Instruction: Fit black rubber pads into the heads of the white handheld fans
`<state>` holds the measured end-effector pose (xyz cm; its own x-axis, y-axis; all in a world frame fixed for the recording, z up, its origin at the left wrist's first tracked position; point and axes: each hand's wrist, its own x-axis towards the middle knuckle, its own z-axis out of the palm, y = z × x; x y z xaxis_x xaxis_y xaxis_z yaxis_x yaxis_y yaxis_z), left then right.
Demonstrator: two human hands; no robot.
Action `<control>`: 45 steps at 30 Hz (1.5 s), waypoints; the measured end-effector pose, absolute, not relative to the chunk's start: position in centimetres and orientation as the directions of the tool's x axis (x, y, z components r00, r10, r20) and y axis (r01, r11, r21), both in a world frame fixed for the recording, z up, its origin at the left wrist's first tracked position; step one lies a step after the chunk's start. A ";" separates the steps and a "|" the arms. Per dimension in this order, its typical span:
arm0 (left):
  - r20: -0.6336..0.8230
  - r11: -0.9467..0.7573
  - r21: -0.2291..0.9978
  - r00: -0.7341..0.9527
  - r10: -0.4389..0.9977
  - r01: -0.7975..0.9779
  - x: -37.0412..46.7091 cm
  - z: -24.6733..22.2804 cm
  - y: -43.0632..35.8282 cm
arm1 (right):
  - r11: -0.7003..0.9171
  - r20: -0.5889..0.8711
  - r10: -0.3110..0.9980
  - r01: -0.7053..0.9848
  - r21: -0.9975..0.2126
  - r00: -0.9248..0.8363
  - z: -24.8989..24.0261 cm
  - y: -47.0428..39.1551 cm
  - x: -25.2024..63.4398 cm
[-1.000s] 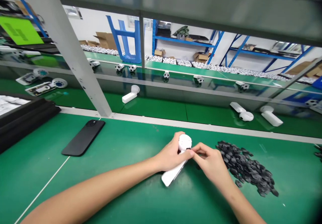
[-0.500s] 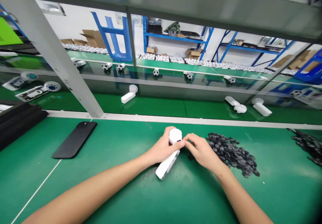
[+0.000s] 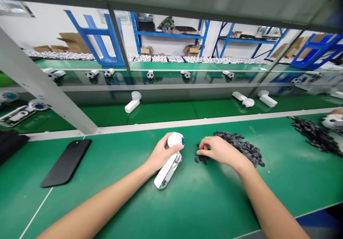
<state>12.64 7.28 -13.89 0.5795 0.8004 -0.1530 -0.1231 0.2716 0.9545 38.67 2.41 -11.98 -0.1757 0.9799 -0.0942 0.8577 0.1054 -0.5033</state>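
My left hand (image 3: 161, 152) is closed around a white device with a round ball-shaped head (image 3: 175, 140) and a long body (image 3: 165, 174). Its thumb presses just below a dark blue, lens-like disc on the head. The body slants down to the left, with its open, recessed side facing right. My right hand (image 3: 218, 149) is low over a few loose small black pieces (image 3: 202, 159), thumb and fingers curled together among them. Whether a piece is pinched there is hidden by the fingers. Behind that hand spreads a larger pile of black pieces (image 3: 248, 149).
A black phone (image 3: 66, 163) lies on the left of the green table. More black parts (image 3: 314, 135) lie at the right, beside another person's hand (image 3: 338, 113) with a football-patterned device. Across the rail (image 3: 150, 125), white devices (image 3: 132, 105) rest on a green belt. A grey post (image 3: 59, 96) stands left.
My right hand has left the device and moved to the small black pieces. The device in my left hand has turned, showing its blue disc and recessed side. The view has shifted right.
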 end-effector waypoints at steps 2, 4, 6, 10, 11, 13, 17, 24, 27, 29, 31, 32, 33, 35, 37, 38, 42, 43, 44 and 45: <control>-0.159 0.284 0.949 0.569 0.807 -0.137 12.6 -13.6 7.0 | 0.097 -0.102 0.981 0.869 -0.485 -0.166 -12.1 2.4 38.3; -0.148 0.292 0.941 0.564 0.813 -0.174 12.5 -13.0 6.7 | 0.102 -0.102 0.980 0.872 -0.479 -0.171 -12.1 2.3 38.1; -0.109 0.272 0.937 0.560 0.821 -0.217 12.3 -12.4 6.5 | 0.102 -0.079 0.984 0.863 -0.495 -0.162 -11.9 2.1 37.9; 0.047 0.049 0.986 0.553 0.832 -0.158 11.7 -10.9 6.3 | 0.070 -0.031 0.992 0.715 -0.696 -0.126 -11.2 1.7 37.1; 0.092 -0.050 0.995 0.554 0.828 -0.090 11.5 -10.7 6.3 | 0.047 -0.037 0.992 0.617 -0.786 -0.123 -11.0 1.5 36.7; 0.158 -0.234 0.970 0.558 0.815 0.066 11.4 -10.4 6.2 | -0.005 -0.049 0.993 0.369 -0.930 -0.111 -10.7 1.2 35.6; 0.216 -0.394 0.889 0.547 0.809 0.232 11.5 -10.7 5.8 | -0.020 -0.021 0.998 0.032 -0.999 -0.052 -10.5 0.4 33.3; 0.283 -0.493 0.823 0.550 0.786 0.282 11.6 -11.3 5.2 | -0.016 -0.015 1.000 -0.047 -0.999 -0.009 -11.3 0.0 30.8; 0.282 -0.522 0.787 0.560 0.779 0.330 11.4 -11.2 5.0 | 0.020 0.020 1.000 -0.030 -0.999 0.011 -12.0 0.1 30.3; 0.244 -0.507 0.779 0.568 0.786 0.368 11.4 -11.2 4.9 | 0.081 0.083 0.995 0.036 -0.996 0.049 -12.4 0.1 30.0; 0.203 -0.477 0.778 0.556 0.806 0.408 11.4 -11.3 4.8 | 0.130 0.140 0.987 0.117 -0.985 0.080 -12.6 0.1 29.9; 0.190 -0.466 0.776 0.547 0.815 0.425 11.5 -11.4 4.8 | 0.142 0.156 0.984 0.145 -0.979 0.090 -12.6 0.1 29.8; 0.184 -0.461 0.771 0.540 0.822 0.439 11.5 -11.6 4.8 | 0.148 0.165 0.981 0.161 -0.976 0.098 -12.7 0.1 29.8; 0.191 -0.473 0.756 0.539 0.821 0.453 11.6 -11.9 4.9 | 0.140 0.162 0.981 0.183 -0.973 0.109 -12.8 0.0 29.8; 0.208 -0.495 0.741 0.546 0.811 0.453 11.7 -12.2 5.0 | 0.132 0.160 0.980 0.217 -0.967 0.118 -13.1 0.1 29.8; 0.217 -0.503 0.736 0.547 0.809 0.453 11.7 -12.2 5.0 | 0.127 0.158 0.980 0.230 -0.965 0.120 -13.2 0.1 29.9; 0.197 -0.504 0.729 0.563 0.803 0.463 11.7 -11.8 5.1 | 0.147 0.160 0.987 0.266 -0.953 0.026 -13.3 0.7 30.7; 0.190 -0.503 0.731 0.570 0.800 0.462 11.7 -11.6 5.0 | 0.168 0.161 0.986 0.286 -0.944 -0.046 -13.0 0.9 31.3; 0.190 -0.508 0.731 0.579 0.793 0.455 11.6 -11.5 4.9 | 0.191 0.158 0.979 0.300 -0.935 -0.131 -12.7 1.1 31.9; 0.199 -0.526 0.724 0.596 0.778 0.445 11.5 -11.5 4.8 | 0.209 0.150 0.967 0.308 -0.928 -0.204 -12.3 1.3 32.7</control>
<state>11.53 4.80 -11.47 0.5961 0.7778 0.1989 0.4451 -0.5264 0.7245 32.71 1.29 -12.31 -0.2035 0.9675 0.1502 0.3075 0.2088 -0.9283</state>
